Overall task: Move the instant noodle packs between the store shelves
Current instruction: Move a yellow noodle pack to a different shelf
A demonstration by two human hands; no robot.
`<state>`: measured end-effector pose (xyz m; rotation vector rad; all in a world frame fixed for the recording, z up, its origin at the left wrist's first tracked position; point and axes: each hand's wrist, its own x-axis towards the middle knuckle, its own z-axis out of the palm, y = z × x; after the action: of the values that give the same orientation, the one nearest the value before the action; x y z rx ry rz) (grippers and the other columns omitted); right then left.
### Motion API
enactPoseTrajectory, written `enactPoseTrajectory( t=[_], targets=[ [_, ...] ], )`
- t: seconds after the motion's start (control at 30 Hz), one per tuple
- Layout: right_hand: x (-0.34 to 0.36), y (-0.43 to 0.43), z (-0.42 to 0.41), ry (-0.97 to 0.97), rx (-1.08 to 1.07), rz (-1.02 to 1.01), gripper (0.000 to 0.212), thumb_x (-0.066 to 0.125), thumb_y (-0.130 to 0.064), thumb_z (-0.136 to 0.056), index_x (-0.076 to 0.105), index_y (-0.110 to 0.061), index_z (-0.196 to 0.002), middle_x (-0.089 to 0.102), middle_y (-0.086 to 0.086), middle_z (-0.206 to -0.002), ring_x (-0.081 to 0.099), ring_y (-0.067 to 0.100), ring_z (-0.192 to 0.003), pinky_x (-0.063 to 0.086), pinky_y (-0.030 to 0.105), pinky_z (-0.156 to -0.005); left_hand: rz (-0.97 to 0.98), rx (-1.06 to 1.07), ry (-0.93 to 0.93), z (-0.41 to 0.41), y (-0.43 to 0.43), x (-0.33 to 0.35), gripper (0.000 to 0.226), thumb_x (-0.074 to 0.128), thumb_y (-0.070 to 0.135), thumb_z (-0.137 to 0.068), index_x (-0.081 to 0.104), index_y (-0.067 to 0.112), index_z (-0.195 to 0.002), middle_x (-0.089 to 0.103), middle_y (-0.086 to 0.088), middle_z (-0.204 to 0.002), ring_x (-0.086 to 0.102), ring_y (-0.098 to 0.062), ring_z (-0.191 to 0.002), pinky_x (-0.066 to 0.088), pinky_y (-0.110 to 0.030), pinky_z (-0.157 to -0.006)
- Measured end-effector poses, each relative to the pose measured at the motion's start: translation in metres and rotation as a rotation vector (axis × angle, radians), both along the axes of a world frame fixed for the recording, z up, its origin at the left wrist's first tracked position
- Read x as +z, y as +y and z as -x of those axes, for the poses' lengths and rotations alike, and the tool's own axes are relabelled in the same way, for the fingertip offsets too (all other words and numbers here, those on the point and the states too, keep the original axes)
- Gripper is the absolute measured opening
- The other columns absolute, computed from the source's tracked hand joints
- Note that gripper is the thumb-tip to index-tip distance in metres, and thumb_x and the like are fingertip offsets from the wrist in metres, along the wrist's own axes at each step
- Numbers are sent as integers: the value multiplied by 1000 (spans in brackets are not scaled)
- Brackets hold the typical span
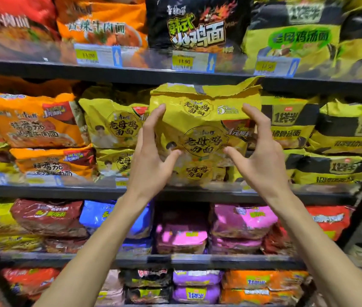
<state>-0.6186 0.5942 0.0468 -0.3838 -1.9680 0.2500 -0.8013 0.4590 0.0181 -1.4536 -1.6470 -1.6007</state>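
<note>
Spread, bent fingers point(158, 114) frame the yellow noodle pack point(204, 120) without clearly clamping it. The left hand point(151, 160) and right hand point(262, 160) flank it atop a stack at the front edge of the middle shelf point(65, 191). Arriving or leaving cannot be told; the transfer looks unfinished.

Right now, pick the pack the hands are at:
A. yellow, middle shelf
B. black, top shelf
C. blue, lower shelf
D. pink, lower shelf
A: the left hand and right hand flank the yellow pack on the middle shelf.
</note>
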Motion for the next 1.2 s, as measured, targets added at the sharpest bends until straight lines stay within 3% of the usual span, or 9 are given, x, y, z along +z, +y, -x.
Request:
enactPoseTrajectory(
  t=[0.17, 0.27, 0.43, 0.53, 0.6, 0.67, 0.77, 0.87, 1.2],
  targets=[
    [-21, 25, 13, 60, 27, -110, 84, 81, 1, -75, 39, -16, -145, 41, -26, -127, 53, -2, -82, 39, 2, -81, -50, 22, 46, 9, 19, -17, 94, 76, -6, -80, 23, 32, -147, 19, 45, -147, 39, -16, -145, 40, -31, -116],
    [-31, 37, 22, 89, 55, -106, 87, 79, 8, -70, 38, -19, -142, 41, -25, -130, 52, -9, -85, 32, -9, -82, -94, 41, 36, 13, 31, -25, 95, 73, -16, -74, 25, 32, -141, 30, 31, -145, 43, -22, -140, 39, -21, -113],
    [-53, 56, 40, 175, 79, -131, 94, 79, 16, -67, 34, -21, -141, 50, -4, -141, 56, 10, -118, 48, 12, -96, -159, 62, 38, 27, 52, -43, 106, 78, -20, -70, 22, 37, -139, 36, 23, -138, 58, -33, -123, 53, -45, -98],
    [-58, 60, 52, 170, 99, 1, 99, 73, 13, -74, 26, -38, -144, 48, 2, -148, 67, 33, -108, 60, 46, -81, -169, 75, 23, 30, 62, -44, 102, 76, -22, -71, 27, 35, -141, 39, 16, -140, 54, -12, -130, 51, -27, -100],
    [-55, 64, 57, 161, 110, 59, 94, 69, 11, -77, 26, -39, -143, 49, 6, -150, 71, 33, -88, 61, 46, -72, -168, 99, 10, 29, 66, -40, 96, 71, -26, -69, 34, 28, -140, 38, 6, -142, 36, 19, -133, 35, -2, -102],
    [-49, 68, 58, 152, 123, 54, 88, 68, 11, -78, 29, -35, -141, 50, 8, -149, 70, 26, -73, 61, 40, -68, -154, 109, 13, 29, 70, -34, 93, 68, -26, -70, 34, 26, -140, 38, 1, -144, 28, 27, -132, 28, 2, -104],
    [-43, 72, 61, 160, 133, 54, 85, 68, 12, -77, 30, -33, -139, 50, 10, -148, 66, 20, -72, 59, 32, -70, -166, 93, 19, 38, 77, -31, 92, 68, -24, -72, 32, 25, -140, 36, 3, -144, 33, 17, -137, 33, -9, -111],
    [-40, 76, 67, 189, 138, 29, 84, 68, 14, -77, 31, -31, -139, 52, 13, -144, 69, 24, -97, 59, 27, -80, -181, 78, 28, 42, 83, -25, 90, 68, -21, -73, 32, 27, -140, 35, 7, -145, 49, -13, -135, 52, -42, -104],
    [-31, 84, 78, 60, 118, 153, 83, 70, -8, -91, 21, -38, -151, 47, -2, -151, 61, 16, -122, 54, 39, -99, -48, 82, -18, 51, 89, -26, 87, 73, 0, -89, 23, 31, -154, 33, 13, -156, 39, -15, -146, 40, -40, -117]
  ],
)
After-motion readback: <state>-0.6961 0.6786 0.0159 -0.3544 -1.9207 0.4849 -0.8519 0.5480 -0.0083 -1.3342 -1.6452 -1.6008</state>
